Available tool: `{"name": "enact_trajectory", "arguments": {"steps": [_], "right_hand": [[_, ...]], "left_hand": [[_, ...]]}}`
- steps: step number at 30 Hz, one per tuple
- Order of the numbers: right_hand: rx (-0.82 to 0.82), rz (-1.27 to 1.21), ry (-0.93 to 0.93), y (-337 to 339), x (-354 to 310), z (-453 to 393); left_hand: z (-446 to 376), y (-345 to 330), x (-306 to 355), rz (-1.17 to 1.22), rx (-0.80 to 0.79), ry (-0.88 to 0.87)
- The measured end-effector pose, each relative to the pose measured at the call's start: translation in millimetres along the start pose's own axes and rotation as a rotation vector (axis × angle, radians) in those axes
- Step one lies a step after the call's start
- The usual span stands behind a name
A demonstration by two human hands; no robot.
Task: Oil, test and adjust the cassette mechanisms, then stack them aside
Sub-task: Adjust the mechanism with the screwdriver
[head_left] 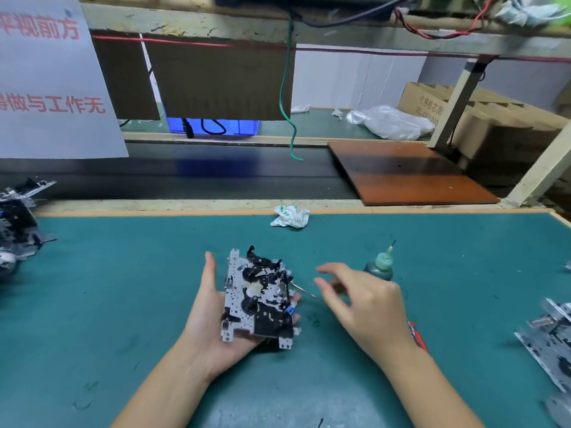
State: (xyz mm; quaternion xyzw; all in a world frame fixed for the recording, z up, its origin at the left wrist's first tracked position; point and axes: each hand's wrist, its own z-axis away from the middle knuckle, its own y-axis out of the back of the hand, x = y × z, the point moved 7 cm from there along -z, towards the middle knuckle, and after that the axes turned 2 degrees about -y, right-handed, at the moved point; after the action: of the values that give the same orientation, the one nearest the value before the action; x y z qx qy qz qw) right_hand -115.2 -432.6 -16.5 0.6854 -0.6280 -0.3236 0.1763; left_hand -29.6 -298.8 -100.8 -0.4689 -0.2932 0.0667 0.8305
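Head view: cassette mechanism (259, 296) cradled in left hand (213, 313), palm up, fingers curled under its right edge, above the desk (123, 288) middle; right hand (364, 307) pinching a thin red-handled tool (418, 335), tip at the mechanism; oil bottle (381, 264) just behind; further mechanisms (18, 217) at left edge.

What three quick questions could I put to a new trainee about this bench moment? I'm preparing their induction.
1. True or false: the cassette mechanism lies flat on the green mat.
2. Which of the hands carries the mechanism?
3. The oil bottle stands: A) left of the mechanism, B) right of it, C) on the brown board.

Key
1. False; it rests in the palm, raised off the mat.
2. The left hand; the right hand holds a thin tool.
3. B.
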Motion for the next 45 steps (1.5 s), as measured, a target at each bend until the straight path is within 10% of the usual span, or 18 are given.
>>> {"name": "enact_trajectory", "arguments": {"steps": [4, 9, 19, 33, 45], "right_hand": [[0.458, -0.186, -0.269, 36.5, 26.9, 8.2], [-0.151, -0.45, -0.959, -20.5, 75.1, 32.7], [-0.153, -0.644, -0.883, -24.4, 72.1, 23.5], [0.058, -1.617, -1.098, -20.6, 57.8, 15.6], [0.133, -1.253, -1.057, -22.3, 54.2, 19.5]], "left_hand": [[0.8, -2.5, -3.4, -0.034, -0.028, 0.01], [1.9, -7.2, -14.5, -0.102, -0.088, 0.072], [0.9, -3.4, 7.2, -0.025, -0.079, -0.077], [-3.5, -8.6, -30.8, -0.123, -0.129, 0.143], [-5.3, -9.0, -31.7, -0.096, -0.147, 0.159]]}}
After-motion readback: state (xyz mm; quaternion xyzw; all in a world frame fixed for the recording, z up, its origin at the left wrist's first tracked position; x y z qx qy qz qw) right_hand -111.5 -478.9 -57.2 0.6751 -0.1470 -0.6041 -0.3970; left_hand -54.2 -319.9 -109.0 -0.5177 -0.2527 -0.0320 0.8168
